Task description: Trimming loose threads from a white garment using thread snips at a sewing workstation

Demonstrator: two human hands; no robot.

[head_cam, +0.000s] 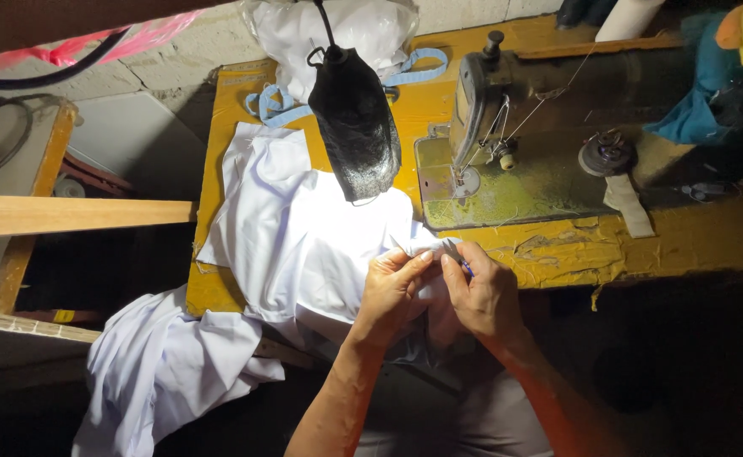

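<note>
Two bare forearms coming up from the bottom edge, angled toward each other and meeting at the near edge of the table. Left hand (391,292) curled, fingers bent in and pinching a fold of the white cotton fabric (303,245), thumb up on top. Right hand (483,292) right beside it, almost knuckle to knuckle, fingers closed around the same bit of cloth plus something small and bluish poking out by the thumb (466,268), too tiny to tell what exactly. So both grips shut on the fabric, wrists tilted inward.

Rest of that white fabric spread across the left half of the yellow taped-up wooden table (557,250), a big chunk spilling off the near-left corner and hanging down toward the dark floor.

A bit further back, hanging above the cloth, a black mesh-covered lamp shade (354,127) throwing the light down. Just right of that, an old greenish-brown metal sewing machine (507,127) sitting on the table, thread running up from the needle area. Behind the lamp, a white plastic bag (346,30) and some light blue strap loops (274,106). Far right corner, a teal and yellow stuffed toy (740,51). Off to the left, a plain wooden plank (75,214) sticking out sideways
</note>
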